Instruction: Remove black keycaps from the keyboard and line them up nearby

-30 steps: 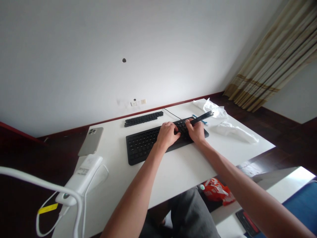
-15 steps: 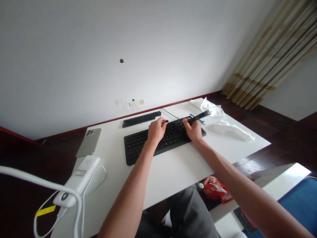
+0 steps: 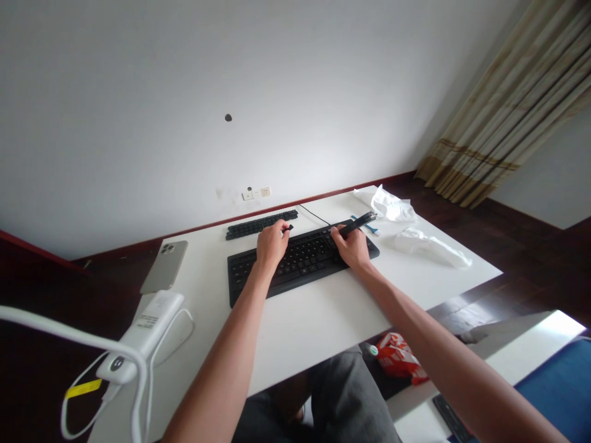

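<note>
Your L hand pinches a small black piece btw fingertips, just above the black rectangular plastic keyboard. Your R hand has fingers curled round a slim black bar, at kbd's R end. Long black strip of keys lies behind, on white rectangular table.

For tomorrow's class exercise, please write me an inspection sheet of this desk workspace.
Surface: white desk, level against the wall.
Job's things: black keyboard; strip of black keycaps behind it.
Clutter: crumpled white plastic; small blue object; smartphone, face down.
Hands: left hand pinches a small black piece; right hand grips a long black bar.
Cables: thin black cable behind the keyboard; white cable from a white charger.
Surroundings: wall sockets; curtain; orange-red bag below the desk.
</note>
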### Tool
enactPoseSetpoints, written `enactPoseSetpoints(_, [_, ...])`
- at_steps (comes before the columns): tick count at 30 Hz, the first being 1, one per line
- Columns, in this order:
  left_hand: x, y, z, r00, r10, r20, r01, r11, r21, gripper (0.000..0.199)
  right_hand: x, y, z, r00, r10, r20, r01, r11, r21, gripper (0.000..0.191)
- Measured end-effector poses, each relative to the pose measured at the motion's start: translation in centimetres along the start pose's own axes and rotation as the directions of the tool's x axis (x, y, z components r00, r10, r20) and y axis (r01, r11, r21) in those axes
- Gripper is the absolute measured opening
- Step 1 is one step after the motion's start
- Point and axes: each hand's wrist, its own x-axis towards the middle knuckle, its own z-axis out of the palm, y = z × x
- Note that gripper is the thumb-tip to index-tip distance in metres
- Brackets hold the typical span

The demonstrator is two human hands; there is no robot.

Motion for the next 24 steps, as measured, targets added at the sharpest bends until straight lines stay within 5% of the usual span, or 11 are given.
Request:
enactPoseSetpoints(6, [2.5, 0.5, 0.9, 0.986, 0.123, 0.115, -0.147, 0.962, 0.229, 0.016, 0.1, -0.1, -0.1, 1.000, -0.013, 0.003, 0.013, 1.000, 0.012, 0.045])
enactPoseSetpoints(17, [3.8, 0.1, 2.2, 0.969, 0.229, 0.094, -0.244, 0.950, 0.194, 0.014, 0.2, -0.2, -0.2, 1.000, -0.025, -0.006, 0.025, 0.999, 0.020, 0.043])
enactPoseSetpoints(24, [5.2, -0.2, 1.6, 0.980, 0.172, 0.101, -0.192, 0.952, 0.240, 0.014, 0.2, -0.3, -0.2, 1.000, -0.017, -0.002, 0.017, 1.000, 0.019, 0.042])
